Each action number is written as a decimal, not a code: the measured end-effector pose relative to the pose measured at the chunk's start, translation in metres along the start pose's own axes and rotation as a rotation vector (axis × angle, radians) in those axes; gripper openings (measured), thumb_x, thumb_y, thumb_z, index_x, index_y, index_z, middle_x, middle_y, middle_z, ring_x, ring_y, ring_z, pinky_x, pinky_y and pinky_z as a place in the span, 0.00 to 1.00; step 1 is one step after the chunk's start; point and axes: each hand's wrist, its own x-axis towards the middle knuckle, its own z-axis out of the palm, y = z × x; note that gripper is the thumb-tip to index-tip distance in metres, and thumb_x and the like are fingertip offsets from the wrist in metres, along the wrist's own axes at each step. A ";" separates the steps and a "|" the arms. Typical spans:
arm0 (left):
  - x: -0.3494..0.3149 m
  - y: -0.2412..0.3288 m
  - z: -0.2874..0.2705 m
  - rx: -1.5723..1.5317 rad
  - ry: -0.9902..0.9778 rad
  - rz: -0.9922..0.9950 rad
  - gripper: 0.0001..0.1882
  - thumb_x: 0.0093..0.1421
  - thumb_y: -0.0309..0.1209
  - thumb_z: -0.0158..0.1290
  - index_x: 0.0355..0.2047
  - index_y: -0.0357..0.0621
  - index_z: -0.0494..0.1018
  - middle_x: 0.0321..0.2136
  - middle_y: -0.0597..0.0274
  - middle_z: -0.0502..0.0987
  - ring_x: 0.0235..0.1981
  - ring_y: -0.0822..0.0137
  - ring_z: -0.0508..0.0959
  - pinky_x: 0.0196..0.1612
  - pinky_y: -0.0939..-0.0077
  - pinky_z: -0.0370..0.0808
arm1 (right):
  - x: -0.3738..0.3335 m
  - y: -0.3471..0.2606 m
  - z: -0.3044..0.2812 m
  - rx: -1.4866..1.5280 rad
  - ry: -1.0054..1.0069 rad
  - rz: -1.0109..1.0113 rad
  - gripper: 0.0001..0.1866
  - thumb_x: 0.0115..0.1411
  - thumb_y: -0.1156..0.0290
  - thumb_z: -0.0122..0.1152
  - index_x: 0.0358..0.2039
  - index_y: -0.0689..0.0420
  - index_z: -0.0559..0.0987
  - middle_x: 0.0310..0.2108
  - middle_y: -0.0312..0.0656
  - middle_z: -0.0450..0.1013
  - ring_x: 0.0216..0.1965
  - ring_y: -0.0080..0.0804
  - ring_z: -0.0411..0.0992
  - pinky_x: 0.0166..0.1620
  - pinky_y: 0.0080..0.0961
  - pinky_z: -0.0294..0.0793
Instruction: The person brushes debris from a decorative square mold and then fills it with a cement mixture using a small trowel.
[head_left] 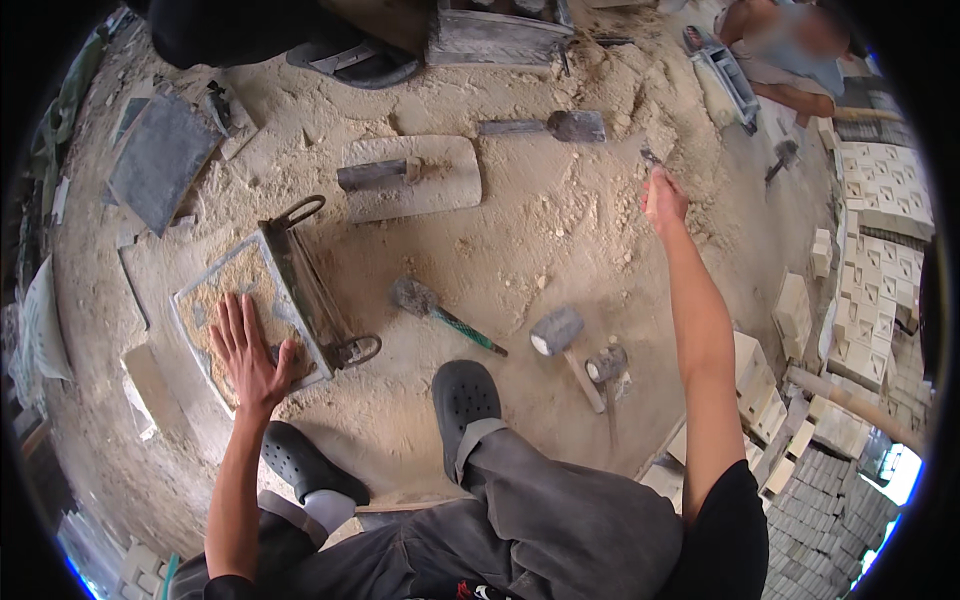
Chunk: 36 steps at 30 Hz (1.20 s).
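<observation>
My left hand (246, 350) lies flat, fingers spread, on the tan powder (243, 276) that fills a rectangular metal-rimmed mould box (308, 298) with a loop handle at each end of one side. At the far right, my right arm reaches out and the right hand (664, 200) is closed around a small hand tool (650, 156). Its dark end sticks out past the fingers, beside a heap of loose powder (655, 125); the grip is hidden in the fist, so its exact kind is unclear.
Between my hands lie a green-handled brush-like tool (450, 317), a mallet (560, 335) and a smaller hammer (606, 364). Farther off are a float trowel (440, 180) and a scraper (575, 126). Pale moulded blocks (870, 290) stack at right. Other people sit across and at upper right.
</observation>
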 end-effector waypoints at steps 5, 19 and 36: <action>-0.003 -0.001 0.007 -0.017 0.046 -0.012 0.48 0.66 0.61 0.44 0.75 0.44 0.46 0.75 0.45 0.44 0.77 0.48 0.40 0.74 0.44 0.33 | -0.076 -0.027 -0.011 -0.075 -0.090 -0.097 0.23 0.65 0.59 0.65 0.57 0.54 0.76 0.37 0.43 0.79 0.21 0.26 0.73 0.20 0.26 0.74; -0.027 -0.065 -0.012 -0.359 0.275 0.086 0.57 0.58 0.65 0.54 0.73 0.35 0.47 0.72 0.37 0.50 0.75 0.44 0.48 0.75 0.50 0.42 | -0.277 -0.105 0.067 -0.276 -0.675 -0.354 0.31 0.65 0.61 0.65 0.66 0.57 0.68 0.39 0.45 0.78 0.21 0.24 0.73 0.18 0.23 0.72; -0.069 -0.075 -0.003 -0.257 0.190 -0.069 0.68 0.54 0.76 0.48 0.71 0.26 0.41 0.72 0.35 0.49 0.75 0.46 0.47 0.77 0.57 0.42 | -0.468 -0.072 0.246 -0.764 -1.168 -1.086 0.23 0.60 0.61 0.66 0.55 0.54 0.79 0.49 0.50 0.79 0.49 0.47 0.79 0.51 0.36 0.78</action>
